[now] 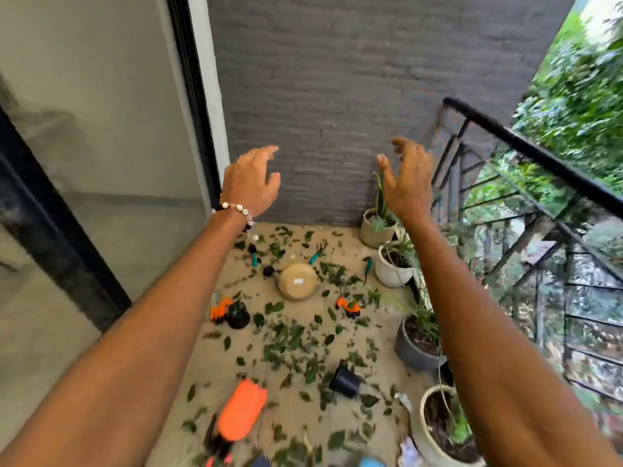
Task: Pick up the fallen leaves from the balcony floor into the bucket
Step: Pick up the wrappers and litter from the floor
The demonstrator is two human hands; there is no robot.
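Note:
Green fallen leaves [286, 342] lie scattered over the sandy balcony floor [364, 318], thickest in the middle. Both my arms stretch forward at chest height, well above the floor. My left hand [251, 182], with a bead bracelet at the wrist, has relaxed, slightly bent fingers and holds nothing. My right hand [406, 176] is raised the same way, fingers loosely spread, empty. A round beige container [298, 281] lies tipped over among the leaves at the far middle; I cannot tell whether it is the bucket.
Potted plants [392, 264] line the right side beside a black railing [539, 156]. A tipped black pot [345, 380], an orange bottle-like object [241, 409], orange gloves [347, 306] and small teal tools [315, 256] lie on the floor. A glass door [101, 163] is left, a grey wall ahead.

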